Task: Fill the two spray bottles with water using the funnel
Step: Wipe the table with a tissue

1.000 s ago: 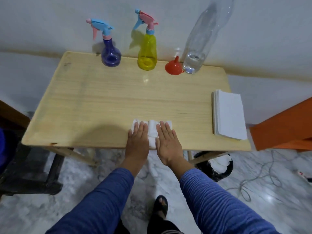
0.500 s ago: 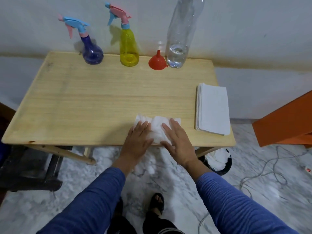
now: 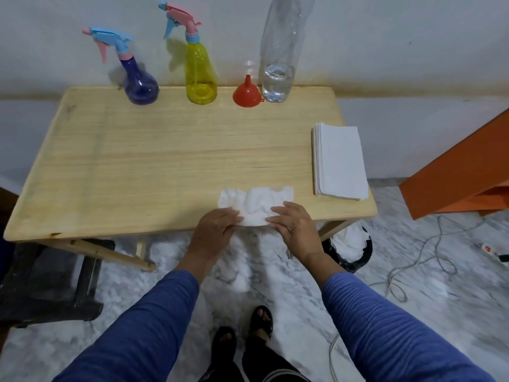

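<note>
Table [image 3: 154, 166]: light wood, set against the wall; I stand at its near edge. Water bottle [image 3: 278, 64]: clear, upright at the back edge, with little water showing in its base. Napkin stack [image 3: 338, 161]: folded, on the table's right side. Yellow sprayer [image 3: 199, 73] and blue sprayer [image 3: 139, 81]: upright at the back, caps on; I cannot tell how full they are. Funnel [image 3: 247, 94]: red, inverted, between yellow sprayer and water bottle, just beside the latter. Tissue [image 3: 256, 204]: crumpled, at the near edge. My left hand [image 3: 216, 230] and right hand [image 3: 294, 224]: each pinching a near corner of the tissue, fingers curled, apart from one another. Step, as I judge it: wiping or clearing up, not pouring. Next move calls for discarding the tissue, then reaching well across to the sprayers.
</note>
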Tool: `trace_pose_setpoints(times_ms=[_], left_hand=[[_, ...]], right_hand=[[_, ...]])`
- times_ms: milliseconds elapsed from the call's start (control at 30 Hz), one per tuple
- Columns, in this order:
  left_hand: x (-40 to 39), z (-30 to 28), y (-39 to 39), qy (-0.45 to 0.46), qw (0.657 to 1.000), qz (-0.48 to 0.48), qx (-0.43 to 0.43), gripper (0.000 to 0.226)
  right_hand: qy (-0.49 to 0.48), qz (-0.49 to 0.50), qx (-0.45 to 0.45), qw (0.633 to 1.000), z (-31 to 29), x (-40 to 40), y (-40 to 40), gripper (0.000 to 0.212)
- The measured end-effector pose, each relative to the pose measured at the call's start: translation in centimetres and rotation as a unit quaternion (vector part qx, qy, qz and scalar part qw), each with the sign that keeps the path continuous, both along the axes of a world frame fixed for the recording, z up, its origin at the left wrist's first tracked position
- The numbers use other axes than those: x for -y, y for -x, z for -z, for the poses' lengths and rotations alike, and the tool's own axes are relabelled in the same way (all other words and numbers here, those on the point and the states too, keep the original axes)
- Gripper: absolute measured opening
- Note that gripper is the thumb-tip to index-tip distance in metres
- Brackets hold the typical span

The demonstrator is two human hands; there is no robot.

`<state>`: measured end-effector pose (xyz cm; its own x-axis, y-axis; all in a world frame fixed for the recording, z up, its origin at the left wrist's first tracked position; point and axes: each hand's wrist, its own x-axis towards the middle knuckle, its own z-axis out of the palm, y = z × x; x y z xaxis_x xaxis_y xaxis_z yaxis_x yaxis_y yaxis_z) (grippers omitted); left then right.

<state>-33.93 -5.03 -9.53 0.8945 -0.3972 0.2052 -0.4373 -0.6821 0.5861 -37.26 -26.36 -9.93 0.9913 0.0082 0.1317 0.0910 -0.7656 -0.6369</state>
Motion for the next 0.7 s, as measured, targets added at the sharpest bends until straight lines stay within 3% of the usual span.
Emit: trace_pose_setpoints(times_ms=[133,233,333,700], left_hand=[[-0.7,-1.3,0.4,0.014,1.0,0.002,-0.013,0.032],[-0.6,-3.1,0.7,0.064,0.996,-0.011,-0.061,0.023],[0.6,-5.5,0.2,0.085,0.991,-0.018,-0.104,0.009],[12.7,-14.5,0.1,0.146,0.98,0.116,-0.063,0.007]], right_hand=[[-0.105,0.093,-0.058,0.988,-2.8,-0.5,1.3,0.009],[-0.16,0.149,-0.085,0.972,-5.2,-0.3,2.2,0.011],[-0.176,0.167,-0.084,0.966,-8.2,0.3,3.0,0.014],[-0.145,0.281,0.023,0.948,-17.5,8.6,6.6,0.015]])
